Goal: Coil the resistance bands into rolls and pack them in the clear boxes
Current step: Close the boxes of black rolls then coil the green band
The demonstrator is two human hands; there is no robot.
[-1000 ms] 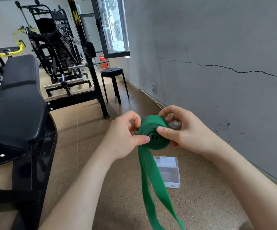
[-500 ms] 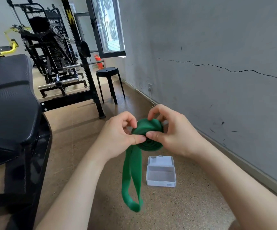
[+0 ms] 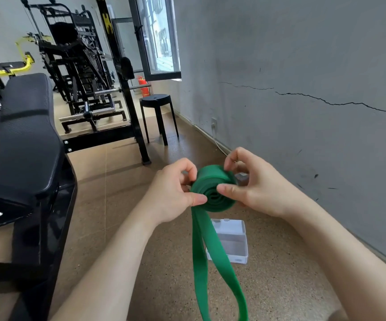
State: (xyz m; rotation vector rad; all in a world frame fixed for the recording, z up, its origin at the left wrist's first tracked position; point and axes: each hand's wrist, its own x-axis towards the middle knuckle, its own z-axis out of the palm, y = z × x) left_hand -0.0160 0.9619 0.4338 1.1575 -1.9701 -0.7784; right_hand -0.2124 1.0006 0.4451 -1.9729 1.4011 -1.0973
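Observation:
A green resistance band [image 3: 213,188] is partly wound into a roll held in the air at mid-frame. My left hand [image 3: 173,193] pinches the roll's left side with thumb and fingers. My right hand [image 3: 254,186] grips its right side, thumb across the face, fingers curled over the top. The loose doubled tail of the band hangs down past the frame's bottom edge. A clear box [image 3: 233,242] with its lid up sits on the floor below, partly behind the tail.
A black padded bench [image 3: 23,144] fills the left side. A black stool [image 3: 157,117] and a weight rack [image 3: 83,77] stand farther back. The grey wall [image 3: 303,89] runs along the right. Brown speckled floor [image 3: 141,262] lies around the box.
Both hands have kept turning the roll. The hanging tail has swung: half a second ago its looped end showed above the floor, now it runs out of the frame's bottom.

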